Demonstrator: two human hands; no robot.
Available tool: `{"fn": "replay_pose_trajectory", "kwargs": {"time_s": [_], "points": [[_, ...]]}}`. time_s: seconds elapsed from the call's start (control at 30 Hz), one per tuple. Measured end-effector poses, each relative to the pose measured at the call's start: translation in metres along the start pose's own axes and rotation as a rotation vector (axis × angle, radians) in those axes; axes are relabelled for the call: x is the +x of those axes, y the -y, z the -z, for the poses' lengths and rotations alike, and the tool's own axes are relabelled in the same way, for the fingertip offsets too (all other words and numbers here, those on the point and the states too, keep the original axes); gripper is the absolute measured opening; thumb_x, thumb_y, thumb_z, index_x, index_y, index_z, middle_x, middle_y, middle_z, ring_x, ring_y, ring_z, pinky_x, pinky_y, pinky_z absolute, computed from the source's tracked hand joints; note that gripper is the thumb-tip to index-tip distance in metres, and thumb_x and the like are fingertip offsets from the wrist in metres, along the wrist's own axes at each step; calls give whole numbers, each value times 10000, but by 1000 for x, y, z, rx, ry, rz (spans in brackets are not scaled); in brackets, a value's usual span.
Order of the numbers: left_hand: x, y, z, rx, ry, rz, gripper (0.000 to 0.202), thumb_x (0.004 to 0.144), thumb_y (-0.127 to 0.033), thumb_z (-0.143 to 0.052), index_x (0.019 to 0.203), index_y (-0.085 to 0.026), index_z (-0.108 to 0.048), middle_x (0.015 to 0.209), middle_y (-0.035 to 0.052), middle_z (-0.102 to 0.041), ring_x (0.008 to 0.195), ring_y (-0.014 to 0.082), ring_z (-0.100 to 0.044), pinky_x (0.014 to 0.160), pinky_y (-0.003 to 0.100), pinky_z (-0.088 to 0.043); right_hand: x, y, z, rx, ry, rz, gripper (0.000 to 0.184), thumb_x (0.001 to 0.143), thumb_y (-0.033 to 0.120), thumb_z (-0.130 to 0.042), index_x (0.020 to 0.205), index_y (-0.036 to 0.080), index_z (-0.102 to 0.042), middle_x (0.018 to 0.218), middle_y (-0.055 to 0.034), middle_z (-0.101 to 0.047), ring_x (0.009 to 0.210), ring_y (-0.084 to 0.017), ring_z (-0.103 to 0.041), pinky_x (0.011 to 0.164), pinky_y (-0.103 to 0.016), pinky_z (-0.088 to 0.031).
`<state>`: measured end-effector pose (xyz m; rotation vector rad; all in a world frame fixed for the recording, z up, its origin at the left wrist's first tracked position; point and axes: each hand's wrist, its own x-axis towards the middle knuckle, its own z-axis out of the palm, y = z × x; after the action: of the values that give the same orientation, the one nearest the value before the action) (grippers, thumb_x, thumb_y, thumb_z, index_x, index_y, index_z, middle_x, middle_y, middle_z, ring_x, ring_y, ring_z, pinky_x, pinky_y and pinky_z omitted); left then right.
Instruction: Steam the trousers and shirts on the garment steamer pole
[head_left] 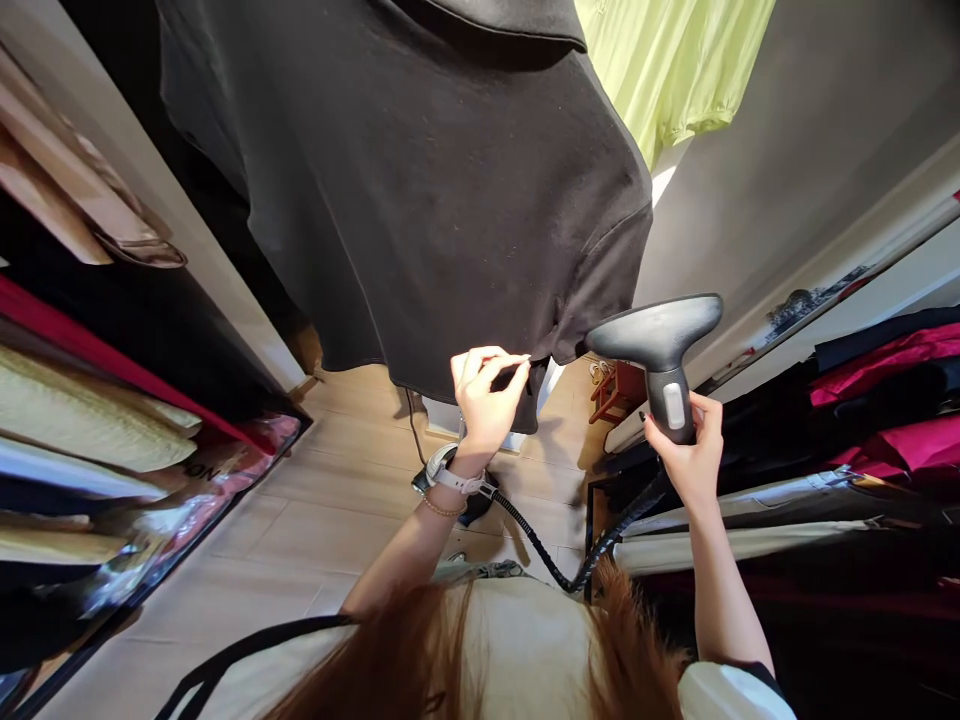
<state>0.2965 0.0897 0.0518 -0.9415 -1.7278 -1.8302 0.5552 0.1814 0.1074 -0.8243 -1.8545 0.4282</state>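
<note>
A black garment (442, 200) with short sleeves hangs in front of me, its lower edge at about hand height. My left hand (486, 395) is closed in a pinch at the garment's lower right, where the cloth bunches beside the fingertips. My right hand (690, 455) is wrapped round the handle of a black garment steamer (660, 340). The wide head of the steamer is tilted and close to the garment's right edge; whether it touches the cloth I cannot tell. A ribbed black hose (540, 560) runs down from the handle and loops below my hands.
A light green garment (675, 60) hangs behind at the upper right. Clothes on racks line the left (90, 400) and right (885, 400) sides. A small reddish-brown stool (619, 390) stands on the wooden floor (345, 450), beyond the steamer.
</note>
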Motion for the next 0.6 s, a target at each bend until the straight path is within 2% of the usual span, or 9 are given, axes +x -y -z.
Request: {"fn": "replay_pose_trajectory", "kwargs": {"time_s": [0.07,0.13,0.27,0.33,0.6], "points": [[1,1,4,-6,-12,-7,81,898,-318,-767,876,-278,-834,904,49,-715,929,247,-596,876,410,-502,1,1,0,-3,120,22,573,718,424,-872,1193,229,-618,1056,-52,-747,904,-220,-719,818,-370,-594],[1,3,8,-6,-27,-12,74,897,-319,-774,876,-283,-836,901,49,-712,934,248,-591,875,409,-496,5,1,-2,-12,164,36,581,710,435,-872,1197,234,-626,1107,-63,-747,966,-239,-721,861,-396,-594],[1,5,13,14,-48,1,62,889,-309,-782,872,-288,-838,884,46,-704,917,242,-584,895,417,-485,14,0,-4,19,-12,-3,568,698,448,-871,1145,217,-607,1026,-46,-732,904,-223,-706,828,-378,-581],[0,5,15,16,-41,2,62,891,-299,-779,880,-289,-839,882,44,-701,913,239,-583,901,417,-479,15,2,-3,52,-42,-22,565,697,440,-874,1133,213,-594,981,-30,-718,846,-202,-693,783,-352,-568],[0,8,18,19,-53,-15,76,890,-315,-779,852,-294,-841,869,44,-696,908,233,-577,899,415,-476,-8,10,-11,98,252,-109,502,725,431,-853,1118,223,-619,965,-30,-725,838,-205,-681,754,-349,-570]]}}
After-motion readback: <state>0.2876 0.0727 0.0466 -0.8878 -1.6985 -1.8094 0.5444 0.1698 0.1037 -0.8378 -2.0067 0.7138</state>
